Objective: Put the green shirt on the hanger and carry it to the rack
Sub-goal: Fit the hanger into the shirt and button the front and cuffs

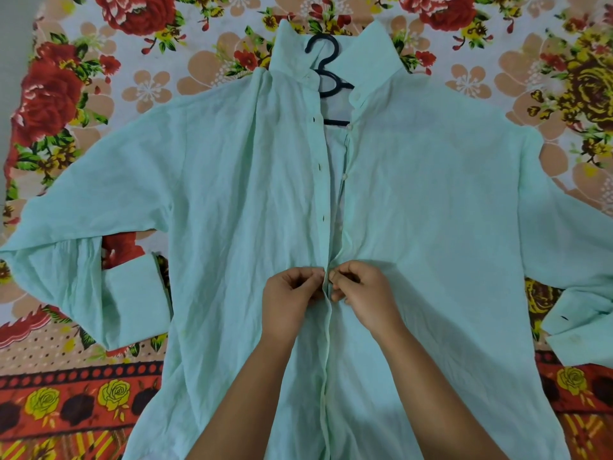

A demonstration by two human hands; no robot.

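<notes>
Head view, looking down. The green shirt [232, 194] lies flat, front up, on a floral sheet [149, 88] printed with red roses and yellow flowers, its sleeves spread to either side. The collar [371, 54] stands open at the far end. A black hanger [326, 66] sits inside the shirt: its hook and neck show in the collar opening and a short length of its lower bar crosses the gap just below, while the rest is covered by the cloth.

Above the hands the two front edges lie slightly apart, with dark buttonholes [319, 167] along the edge on the person's left and small pale buttons [345, 175] along the other. Below the hands the edges lie together.

Both forearms reach in from the near edge and meet at the middle of the shirt front. The left hand [290, 298] is curled, thumb and fingers pinching the buttonhole edge. The right hand [365, 295] is likewise curled, pinching the button edge. The two hands almost touch across the seam. Whether a button is between the fingers cannot be told.

The left cuff [132, 303] is folded back toward the body of the shirt; the right cuff [577, 327] lies near the frame edge
</notes>
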